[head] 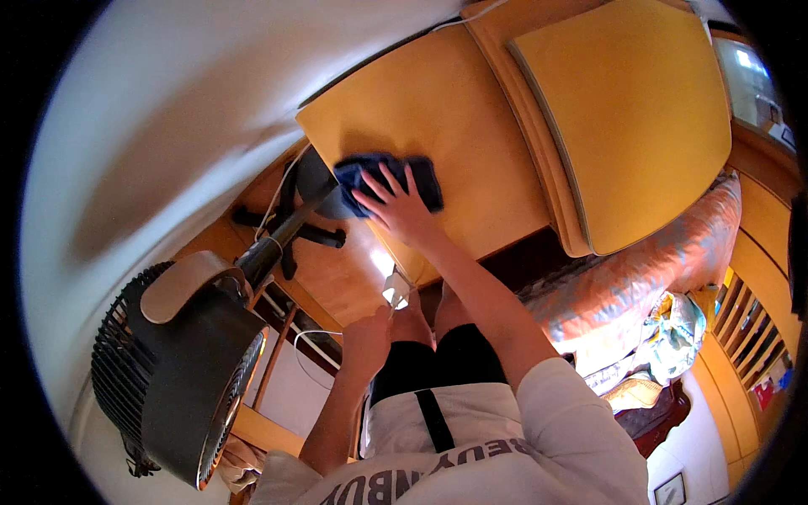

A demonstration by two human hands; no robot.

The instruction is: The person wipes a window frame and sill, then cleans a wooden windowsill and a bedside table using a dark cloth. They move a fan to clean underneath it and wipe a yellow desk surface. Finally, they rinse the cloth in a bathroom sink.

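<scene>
My right hand (401, 214) presses down on a folded dark blue cloth (429, 180), its fingers spread over it. The cloth lies at the left edge of a yellow-brown wooden top (454, 113). Lower down, in front of my legs, my left hand (367, 341) is closed around a small white object (396, 290). The lower part of that object is hidden in my fist, and its kind is unclear. Beside this hand runs a thin white cable (297, 347); whether it joins the object cannot be made out.
A dark pedestal fan (196, 372) leans into view at the left, its pole (284, 240) reaching towards the wooden top. A raised wooden panel (631, 120) stands at the right. Below it are a patterned orange-and-grey fabric (682, 233) and a bundle of printed cloth (678, 341).
</scene>
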